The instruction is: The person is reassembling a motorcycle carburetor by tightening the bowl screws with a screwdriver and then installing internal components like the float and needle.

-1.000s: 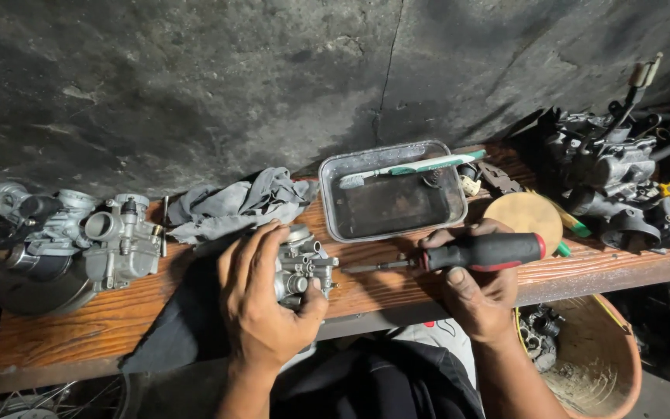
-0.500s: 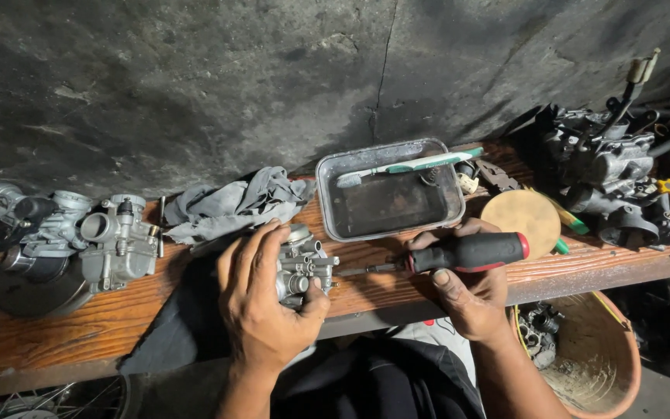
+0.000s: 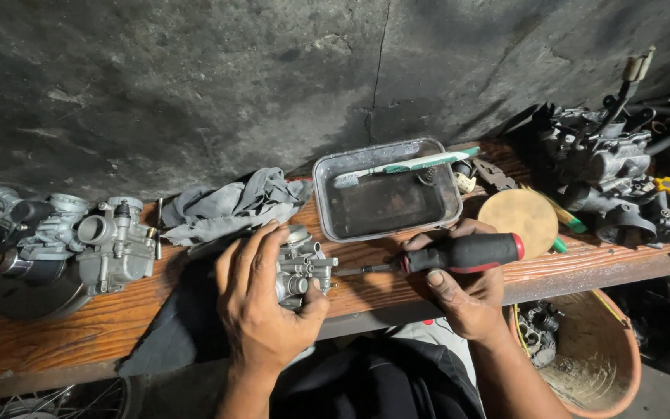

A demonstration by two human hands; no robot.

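Rough, dark concrete forms the wall behind a narrow wooden table (image 3: pixel 56 326), on which the work is laid out. Near the front edge of the table, a small metal carburetor (image 3: pixel 298 271) is gripped by the left hand (image 3: pixel 261 306), the fingers curled over its top and the thumb pressed against its near side. A screwdriver (image 3: pixel 443 256) with a black and red handle is clasped in the closed right hand (image 3: pixel 463 291); its shaft is laid level and its tip is set against the right side of the carburetor.

The step in hand is judged to be the turning of a screw on the side of the carburetor body, though the screw itself cannot be made out. For the next move, the tip would need to be kept seated squarely and the body braced firmly, so that the blade is not allowed to slip out.

Behind the hands, a shallow metal tray (image 3: pixel 327 209) is seen, with a toothbrush (image 3: pixel 405 165) resting across its far rim. A grey rag (image 3: pixel 230 203) is bunched to the left of the tray, and a second carburetor (image 3: pixel 114 240) is placed further left, well apart from the one being held. A round tan disc (image 3: pixel 519 219) lies just right of the screwdriver handle, with engine parts (image 3: pixel 614 171) crowded at the right end. A brown tub (image 3: pixel 583 357) is seen below the table edge.
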